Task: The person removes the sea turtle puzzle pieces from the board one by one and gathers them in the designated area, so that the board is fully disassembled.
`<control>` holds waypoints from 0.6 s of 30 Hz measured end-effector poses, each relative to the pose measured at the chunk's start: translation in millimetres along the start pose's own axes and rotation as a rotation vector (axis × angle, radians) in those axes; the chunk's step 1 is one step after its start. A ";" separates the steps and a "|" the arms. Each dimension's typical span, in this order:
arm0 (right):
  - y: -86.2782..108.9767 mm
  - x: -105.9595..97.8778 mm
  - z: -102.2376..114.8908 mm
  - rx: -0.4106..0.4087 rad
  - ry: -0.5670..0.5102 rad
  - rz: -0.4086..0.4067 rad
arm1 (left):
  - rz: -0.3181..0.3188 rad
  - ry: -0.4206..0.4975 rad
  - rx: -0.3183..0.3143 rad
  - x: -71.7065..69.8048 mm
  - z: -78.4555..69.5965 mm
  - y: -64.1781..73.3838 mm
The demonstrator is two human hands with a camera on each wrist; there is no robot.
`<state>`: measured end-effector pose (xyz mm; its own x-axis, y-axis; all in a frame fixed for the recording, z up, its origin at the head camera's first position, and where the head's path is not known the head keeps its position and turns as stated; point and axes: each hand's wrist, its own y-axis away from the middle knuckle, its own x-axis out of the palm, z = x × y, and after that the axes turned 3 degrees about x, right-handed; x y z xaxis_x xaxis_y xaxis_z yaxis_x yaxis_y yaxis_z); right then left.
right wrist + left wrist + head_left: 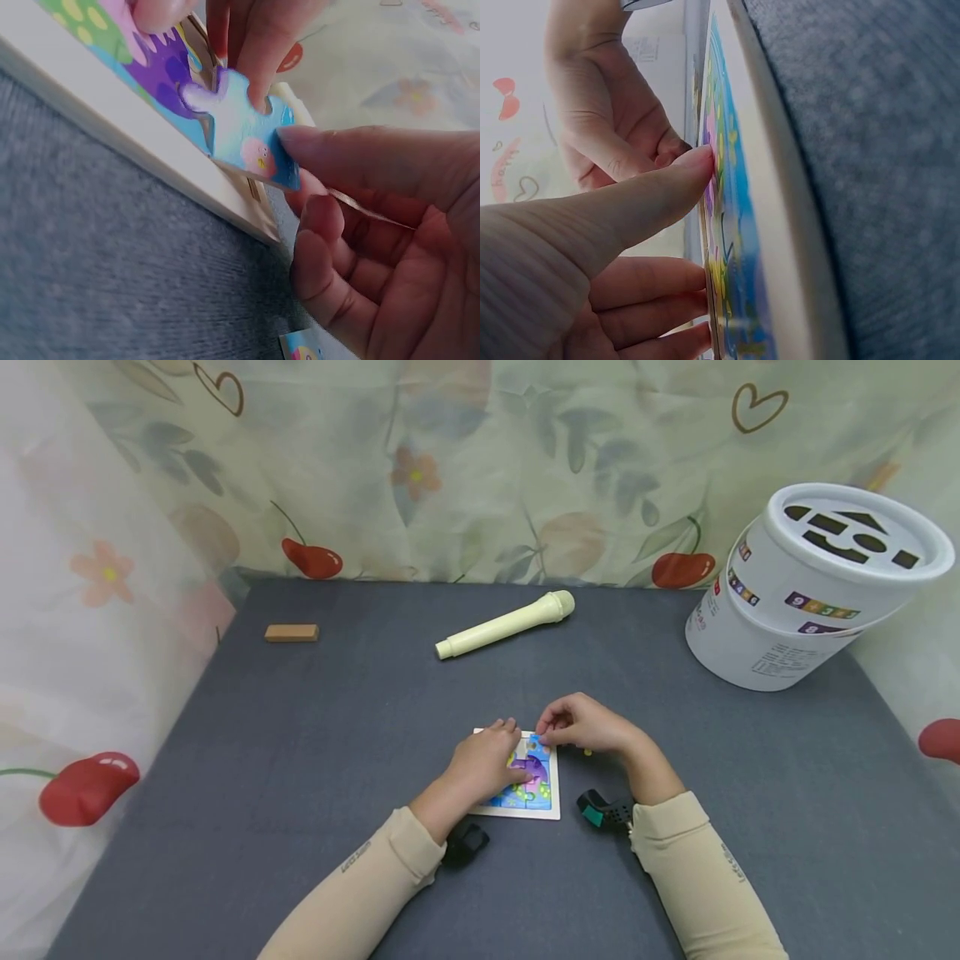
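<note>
A small jigsaw puzzle board (pixel 554 797) with a pale wooden frame lies on the table. My left hand (pixel 483 762) spreads over its left side, thumb touching the purple and pink picture. Its other fingertips rest at the far part of the board in the left wrist view. Between thumb and fingers my right hand (pixel 592 727) pinches a blue puzzle piece (pixel 251 139) with a small pink figure. That piece is tilted above the board's upper right corner, its purple tab close to the placed pieces. Another loose puzzle piece (pixel 303 351) lies beside the board, partly out of frame.
Beyond the board lies a cream toy microphone (pixel 502 625). A wooden block (pixel 292 633) sits at the far left. At the back right stands a white bucket (pixel 772 635) with shaped holes in its lid. A patterned curtain (pixel 480 468) hangs behind the dark table (pixel 337 735).
</note>
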<state>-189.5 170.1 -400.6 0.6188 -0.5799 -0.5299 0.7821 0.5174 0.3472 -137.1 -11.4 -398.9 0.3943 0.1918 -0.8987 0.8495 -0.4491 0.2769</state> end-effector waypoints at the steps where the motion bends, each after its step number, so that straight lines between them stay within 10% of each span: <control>1: 0.3 -0.5 -0.3 -0.005 -0.005 0.001 | -0.001 -0.002 0.001 0.1 -0.1 -0.3; 18: 6.9 -14.9 -12.3 0.017 -0.083 -0.007 | 0.003 0.015 0.002 0.9 1.1 0.1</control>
<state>-194.2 190.0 -399.9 0.6169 -0.6337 -0.4668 0.7870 0.5028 0.3576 -137.0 -12.3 -400.1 0.4021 0.2030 -0.8928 0.8475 -0.4515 0.2791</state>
